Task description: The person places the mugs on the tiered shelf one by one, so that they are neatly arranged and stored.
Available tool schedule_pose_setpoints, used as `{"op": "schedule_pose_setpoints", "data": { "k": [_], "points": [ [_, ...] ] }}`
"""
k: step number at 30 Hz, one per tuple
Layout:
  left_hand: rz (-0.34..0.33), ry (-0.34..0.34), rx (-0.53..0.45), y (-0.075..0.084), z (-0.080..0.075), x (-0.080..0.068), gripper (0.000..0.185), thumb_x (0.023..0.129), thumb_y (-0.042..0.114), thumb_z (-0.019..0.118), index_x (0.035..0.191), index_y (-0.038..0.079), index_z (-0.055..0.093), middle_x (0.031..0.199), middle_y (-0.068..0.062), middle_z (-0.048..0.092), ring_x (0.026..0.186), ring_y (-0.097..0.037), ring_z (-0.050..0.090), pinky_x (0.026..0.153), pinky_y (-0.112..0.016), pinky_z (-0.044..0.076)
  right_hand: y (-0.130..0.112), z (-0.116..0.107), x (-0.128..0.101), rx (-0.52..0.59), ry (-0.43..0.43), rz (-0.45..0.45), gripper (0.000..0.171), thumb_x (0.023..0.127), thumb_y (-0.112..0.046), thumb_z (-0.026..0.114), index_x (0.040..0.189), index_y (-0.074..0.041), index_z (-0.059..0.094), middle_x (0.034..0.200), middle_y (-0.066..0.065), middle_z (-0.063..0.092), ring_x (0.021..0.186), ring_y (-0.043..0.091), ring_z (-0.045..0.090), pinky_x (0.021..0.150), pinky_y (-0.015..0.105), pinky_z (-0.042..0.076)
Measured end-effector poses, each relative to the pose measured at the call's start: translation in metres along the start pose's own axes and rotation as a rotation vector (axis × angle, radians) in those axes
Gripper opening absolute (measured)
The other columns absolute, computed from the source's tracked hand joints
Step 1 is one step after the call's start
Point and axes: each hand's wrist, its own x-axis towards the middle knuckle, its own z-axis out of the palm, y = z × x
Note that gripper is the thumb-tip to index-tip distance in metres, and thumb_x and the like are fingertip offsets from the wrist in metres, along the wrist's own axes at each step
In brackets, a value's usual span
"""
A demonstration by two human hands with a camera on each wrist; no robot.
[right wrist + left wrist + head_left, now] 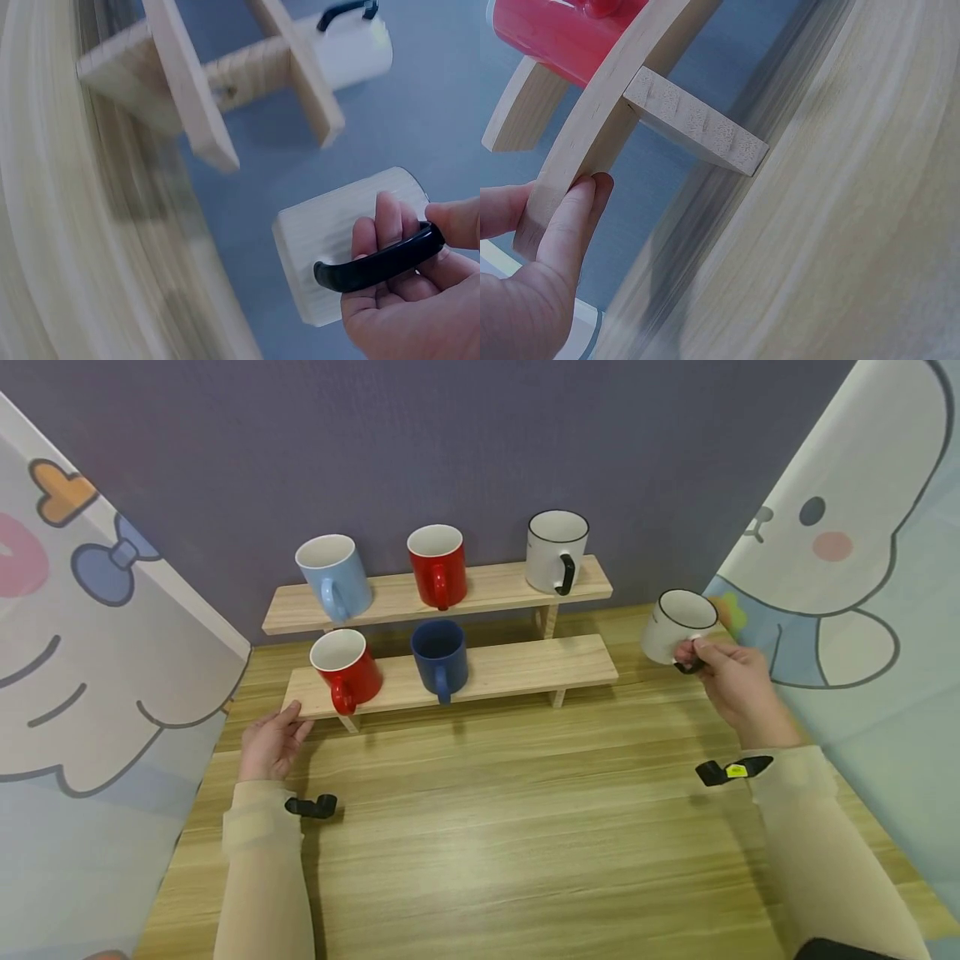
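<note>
My right hand [716,664] grips the black handle [379,264] of a white mug [677,625], held in the air to the right of a two-tier wooden shelf [525,664]. My left hand [273,739] rests on the lower tier's left end [555,199], fingers fairly straight against its edge. The lower tier carries a red mug [347,668] and a dark blue mug [440,656]. On the upper tier stand a light blue mug [333,575], a red mug [437,564] and a white mug with a black handle [557,551].
The shelf stands on a wooden table [510,835] against a grey-purple wall [450,435]. Cartoon-printed panels close off the left [90,635] and right [862,552] sides. The lower tier's right half [555,662] is bare.
</note>
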Motion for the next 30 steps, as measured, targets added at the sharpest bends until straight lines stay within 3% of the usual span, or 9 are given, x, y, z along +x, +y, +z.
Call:
{"op": "schedule_pose_setpoints", "data": {
  "k": [8,20,30],
  "points": [
    [0.005,-0.004,0.008,0.000,-0.001,0.000,0.010,0.098,0.004,0.069,0.102,-0.002,0.061,0.092,-0.012,0.072,0.088,-0.018,0.073,0.087,-0.026,0.057,0.002,0.031,-0.016,-0.015,-0.054,-0.031,0.018,0.103,0.003,0.058,0.105,0.015,0.071,0.094,0.014,0.074,0.088,0.020,0.069,0.082,0.026,0.058],
    [-0.004,0.002,0.020,0.001,-0.001,0.000,0.029,0.098,0.006,0.069,0.118,-0.003,0.050,0.094,-0.011,0.072,0.089,-0.018,0.072,0.089,-0.026,0.056,0.014,0.071,-0.027,-0.115,-0.055,0.005,0.018,0.102,-0.001,0.061,0.104,0.013,0.073,0.093,0.011,0.074,0.088,0.017,0.070,0.083,0.025,0.058],
    [-0.001,0.001,0.007,0.001,0.000,-0.001,0.022,0.098,0.004,0.068,0.114,-0.003,0.053,0.094,-0.012,0.071,0.089,-0.018,0.072,0.089,-0.027,0.056,0.030,0.106,-0.032,-0.210,-0.045,0.041,0.029,0.104,-0.004,0.061,0.112,0.024,0.063,0.093,0.008,0.073,0.089,0.016,0.069,0.086,0.026,0.057]
  ]
}}
